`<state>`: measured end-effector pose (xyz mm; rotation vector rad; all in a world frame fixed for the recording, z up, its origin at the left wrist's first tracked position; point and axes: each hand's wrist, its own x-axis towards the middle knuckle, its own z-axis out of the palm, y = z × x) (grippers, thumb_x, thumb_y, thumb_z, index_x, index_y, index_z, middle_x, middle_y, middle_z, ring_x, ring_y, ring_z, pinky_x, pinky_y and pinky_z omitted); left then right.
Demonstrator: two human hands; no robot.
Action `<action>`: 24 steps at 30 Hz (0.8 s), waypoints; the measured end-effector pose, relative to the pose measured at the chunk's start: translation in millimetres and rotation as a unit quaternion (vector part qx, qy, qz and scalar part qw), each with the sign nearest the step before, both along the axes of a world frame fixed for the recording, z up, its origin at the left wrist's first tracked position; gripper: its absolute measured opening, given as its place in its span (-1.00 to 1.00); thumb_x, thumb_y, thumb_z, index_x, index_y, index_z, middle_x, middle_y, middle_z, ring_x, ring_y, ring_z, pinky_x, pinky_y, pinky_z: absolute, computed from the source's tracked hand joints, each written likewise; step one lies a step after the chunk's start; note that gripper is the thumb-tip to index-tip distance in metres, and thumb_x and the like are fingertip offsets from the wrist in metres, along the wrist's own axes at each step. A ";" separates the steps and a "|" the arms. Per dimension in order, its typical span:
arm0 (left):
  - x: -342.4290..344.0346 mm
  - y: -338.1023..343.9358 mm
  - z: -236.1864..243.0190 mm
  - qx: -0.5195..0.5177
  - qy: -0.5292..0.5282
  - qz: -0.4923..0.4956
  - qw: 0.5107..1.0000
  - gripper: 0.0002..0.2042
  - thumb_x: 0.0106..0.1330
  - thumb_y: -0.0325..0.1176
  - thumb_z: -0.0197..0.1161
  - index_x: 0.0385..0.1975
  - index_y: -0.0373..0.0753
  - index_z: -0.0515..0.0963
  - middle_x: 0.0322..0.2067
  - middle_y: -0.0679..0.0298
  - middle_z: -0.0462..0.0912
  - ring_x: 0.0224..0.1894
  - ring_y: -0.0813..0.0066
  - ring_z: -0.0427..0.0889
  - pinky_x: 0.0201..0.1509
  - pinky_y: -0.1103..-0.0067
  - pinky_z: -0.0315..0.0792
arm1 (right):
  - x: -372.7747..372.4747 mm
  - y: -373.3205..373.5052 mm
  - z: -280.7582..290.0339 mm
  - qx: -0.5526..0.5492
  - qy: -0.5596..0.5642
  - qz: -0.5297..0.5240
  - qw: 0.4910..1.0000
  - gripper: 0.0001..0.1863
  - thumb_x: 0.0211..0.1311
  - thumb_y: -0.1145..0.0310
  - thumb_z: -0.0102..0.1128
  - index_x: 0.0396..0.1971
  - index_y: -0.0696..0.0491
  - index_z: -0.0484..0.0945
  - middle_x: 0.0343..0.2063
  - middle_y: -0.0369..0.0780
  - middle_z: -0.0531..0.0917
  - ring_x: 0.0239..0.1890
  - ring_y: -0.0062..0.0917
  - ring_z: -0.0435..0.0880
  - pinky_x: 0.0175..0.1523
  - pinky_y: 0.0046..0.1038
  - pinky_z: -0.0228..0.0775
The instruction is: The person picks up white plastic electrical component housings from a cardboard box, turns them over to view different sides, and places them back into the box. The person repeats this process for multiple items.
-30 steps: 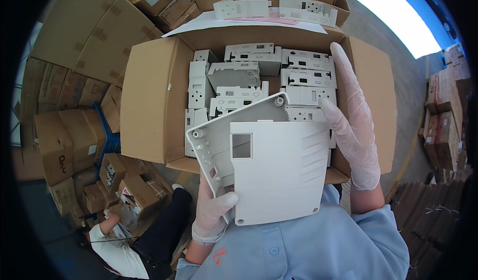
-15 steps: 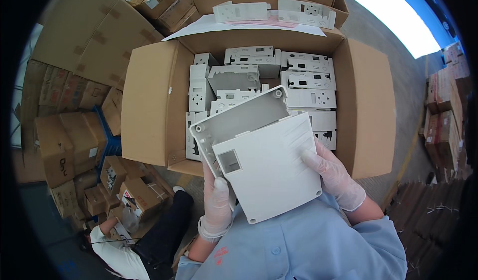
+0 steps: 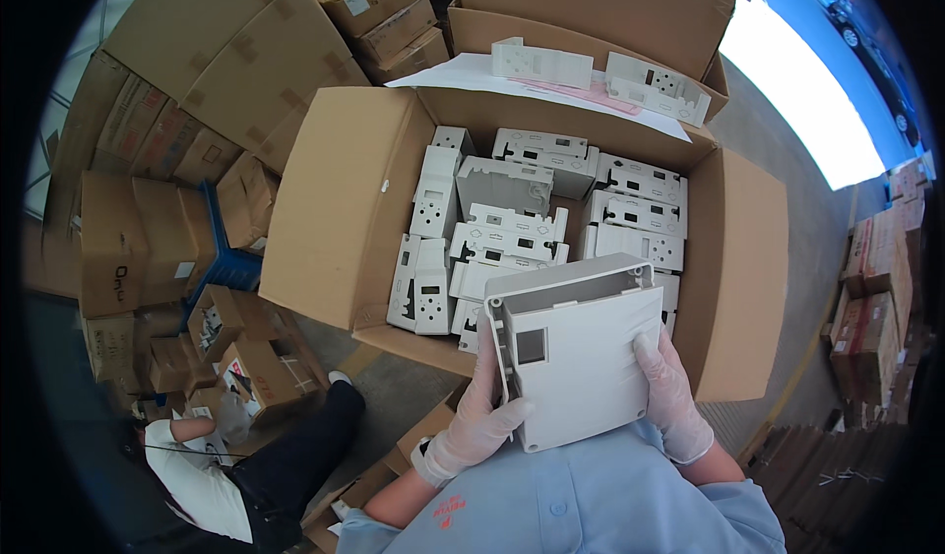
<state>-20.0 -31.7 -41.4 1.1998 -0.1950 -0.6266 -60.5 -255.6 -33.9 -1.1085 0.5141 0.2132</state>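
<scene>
Both gloved hands hold a white plastic housing close to my chest, tilted with its open upper end away from me. It has a small square window at its left and a smooth front panel. My left hand grips the left edge, thumb at the lower left corner. At the right edge, my right hand presses its thumb on the panel, fingers hidden behind. Beyond the housing stands an open cardboard box with several white plastic housings packed inside in rows, some with slots and round holes.
Two white plastic pieces rest on paper sheets over the box's far side. Stacked cartons and a blue stand are at the left. A person bends at lower left. More cartons stand right.
The view has turned, so the box appears shifted and tilted. The housing is turned more upright and lies lower and to the right, still in both hands.
</scene>
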 end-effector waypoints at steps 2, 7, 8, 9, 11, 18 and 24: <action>3.4 1.0 -2.6 0.043 -0.035 -0.034 0.998 0.09 0.20 -0.08 0.32 0.38 -0.20 -0.52 0.42 0.12 -0.18 0.37 0.38 0.03 0.39 0.46 -0.03 | 2.2 -5.0 4.7 -0.024 -0.013 0.008 1.000 -0.18 0.21 0.13 0.24 0.35 0.09 0.04 0.19 -0.18 0.35 0.21 -0.50 0.33 0.28 -0.41 0.16; 32.7 6.7 -14.0 0.251 -0.297 -0.054 0.920 -0.13 0.19 -0.14 0.33 0.39 -0.27 -0.07 0.19 -0.08 0.26 0.19 0.07 0.35 0.26 0.38 0.24 | 40.3 -41.5 40.5 -0.191 -0.103 -0.029 0.976 -0.22 0.06 0.25 0.37 0.27 0.13 0.21 0.08 -0.18 0.47 0.14 -0.48 0.44 0.22 -0.40 0.29; 44.6 7.8 -17.2 0.317 -0.335 -0.037 0.886 -0.16 0.18 -0.16 0.33 0.37 -0.28 0.00 0.15 -0.10 0.29 0.18 0.01 0.34 0.26 0.37 0.25 | 54.9 -51.6 48.4 -0.240 -0.119 -0.053 0.962 -0.24 0.05 0.27 0.38 0.25 0.14 0.25 0.05 -0.18 0.51 0.11 -0.48 0.47 0.20 -0.41 0.32; 62.5 7.8 -22.2 0.344 -0.357 0.008 0.868 -0.19 0.15 -0.21 0.35 0.36 -0.28 0.06 0.19 -0.06 0.28 0.21 0.05 0.33 0.28 0.37 0.24 | 71.7 -60.9 54.9 -0.283 -0.158 -0.054 0.944 -0.25 0.05 0.27 0.38 0.24 0.14 0.26 0.04 -0.17 0.52 0.08 -0.49 0.49 0.18 -0.43 0.35; 107.4 6.2 -32.8 0.419 -0.390 0.035 0.819 -0.27 0.17 -0.21 0.31 0.31 -0.30 0.14 0.17 -0.09 0.33 0.22 0.02 0.31 0.29 0.32 0.23 | 107.4 -73.3 62.2 -0.354 -0.202 -0.064 0.911 -0.26 0.05 0.27 0.38 0.24 0.11 0.27 0.02 -0.17 0.53 0.05 -0.49 0.52 0.15 -0.45 0.38; 245.0 -41.4 -97.3 0.638 -0.539 -0.032 0.549 -0.46 0.27 -0.19 0.14 0.21 -0.31 0.28 0.14 -0.02 0.39 0.24 0.08 0.32 0.36 0.29 0.10 | 177.7 -53.3 49.1 -0.466 -0.222 0.013 0.856 -0.27 0.07 0.20 0.38 0.25 -0.02 0.30 0.02 -0.16 0.54 0.06 -0.48 0.51 0.14 -0.42 0.36; 241.8 -38.9 -110.9 0.656 -0.523 -0.081 0.538 -0.46 0.31 -0.07 0.06 0.19 -0.31 0.31 -0.05 0.05 0.49 0.10 0.15 0.41 0.34 0.27 0.09 | 186.1 -47.4 30.4 -0.549 -0.274 0.043 0.788 -0.22 0.02 0.19 0.40 0.27 -0.04 0.27 -0.01 -0.17 0.58 0.02 -0.38 0.56 0.14 -0.41 0.38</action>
